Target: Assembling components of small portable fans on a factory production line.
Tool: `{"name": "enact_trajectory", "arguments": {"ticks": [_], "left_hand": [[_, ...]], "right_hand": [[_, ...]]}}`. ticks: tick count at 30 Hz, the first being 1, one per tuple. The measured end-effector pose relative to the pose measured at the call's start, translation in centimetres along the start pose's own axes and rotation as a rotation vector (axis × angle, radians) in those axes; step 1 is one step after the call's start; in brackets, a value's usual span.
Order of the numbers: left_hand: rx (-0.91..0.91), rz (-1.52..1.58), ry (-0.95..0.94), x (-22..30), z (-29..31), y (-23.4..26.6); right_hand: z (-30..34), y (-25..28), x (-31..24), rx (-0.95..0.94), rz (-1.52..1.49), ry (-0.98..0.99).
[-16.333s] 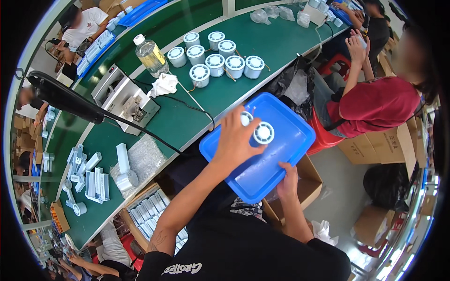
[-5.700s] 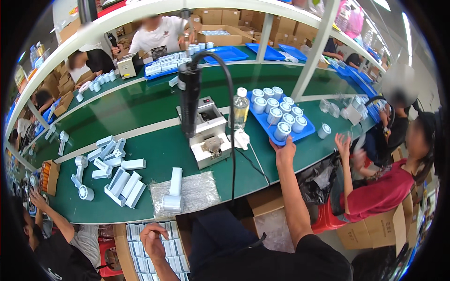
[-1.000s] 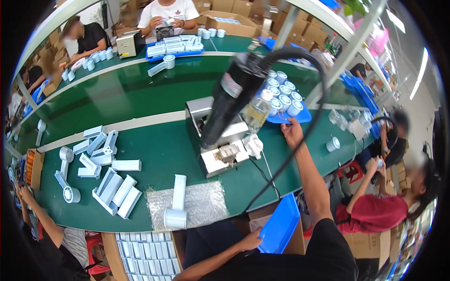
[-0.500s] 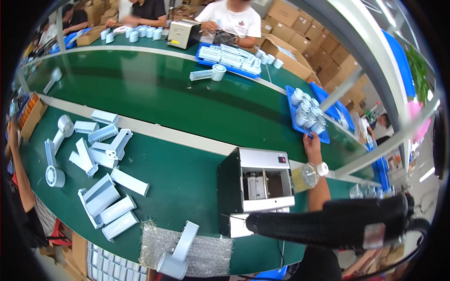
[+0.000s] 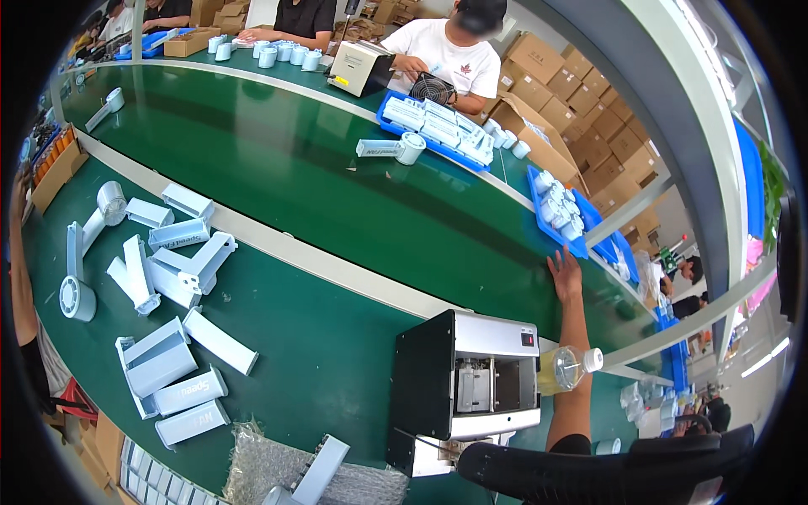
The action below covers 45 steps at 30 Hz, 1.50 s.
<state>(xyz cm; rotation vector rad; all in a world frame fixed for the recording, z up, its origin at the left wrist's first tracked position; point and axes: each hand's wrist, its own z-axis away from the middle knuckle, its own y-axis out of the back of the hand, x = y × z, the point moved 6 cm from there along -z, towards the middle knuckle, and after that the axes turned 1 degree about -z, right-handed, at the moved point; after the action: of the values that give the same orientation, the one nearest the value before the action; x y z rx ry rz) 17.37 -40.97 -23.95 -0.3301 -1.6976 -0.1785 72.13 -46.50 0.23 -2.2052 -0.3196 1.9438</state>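
Observation:
My right hand point(image 5: 566, 273) reaches out over the green conveyor belt point(image 5: 379, 210), its fingers spread and holding nothing. Just beyond the fingertips lies a blue tray point(image 5: 575, 246) filled with pale blue round cups point(image 5: 559, 206); a small gap seems to separate hand and tray. Beside my forearm stands a clear bottle point(image 5: 562, 370) of yellowish liquid with a white cap. To the left of it is a black and silver machine point(image 5: 497, 328) with an open top compartment. My left hand is out of view.
Several pale blue plastic housings point(image 5: 168, 362) lie on the left of the bench. Bubble wrap point(image 5: 362, 484) with another housing sits at the near edge. A black padded bar point(image 5: 606, 467) crosses the lower right. Across the belt, a person holds a black fan point(image 5: 433, 89) behind a loaded blue tray point(image 5: 471, 160).
My right hand has let go of the blue tray of cups, and its fingers have spread. The tray now sits farther off from the hand. The whole view has shifted.

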Motion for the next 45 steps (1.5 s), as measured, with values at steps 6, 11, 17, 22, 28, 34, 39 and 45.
{"name": "enact_trajectory", "arguments": {"ticks": [6,11,17,22,28,34,39,45], "left_hand": [[-0.130,-0.012,-0.047,3.6,11.5,-2.5],[-0.461,0.345,0.282,8.9,18.5,0.9],[-0.583,0.231,0.249,18.0,17.6,2.8],[-0.411,0.301,0.324,25.5,16.1,7.2],[-0.143,0.330,0.301,27.1,9.0,6.6],[-0.278,0.941,0.409,26.2,6.9,3.9],[-0.595,0.396,0.497,24.8,14.2,5.1],[-0.193,0.198,0.460,20.4,19.9,12.4]], "right_hand": [[11.3,5.3,-3.5,0.017,0.192,-0.293],[27.0,-5.9,-13.2,-0.254,0.636,-0.184],[51.8,0.9,-30.9,-0.063,1.045,-0.031],[59.5,10.5,-32.4,0.297,0.953,-0.058],[65.1,8.7,-20.6,0.309,0.662,-0.501],[61.1,11.0,-12.8,0.414,0.479,-0.052],[56.5,10.7,-10.9,0.578,0.156,-0.030],[51.0,10.6,-9.7,0.677,0.211,0.083]]}}
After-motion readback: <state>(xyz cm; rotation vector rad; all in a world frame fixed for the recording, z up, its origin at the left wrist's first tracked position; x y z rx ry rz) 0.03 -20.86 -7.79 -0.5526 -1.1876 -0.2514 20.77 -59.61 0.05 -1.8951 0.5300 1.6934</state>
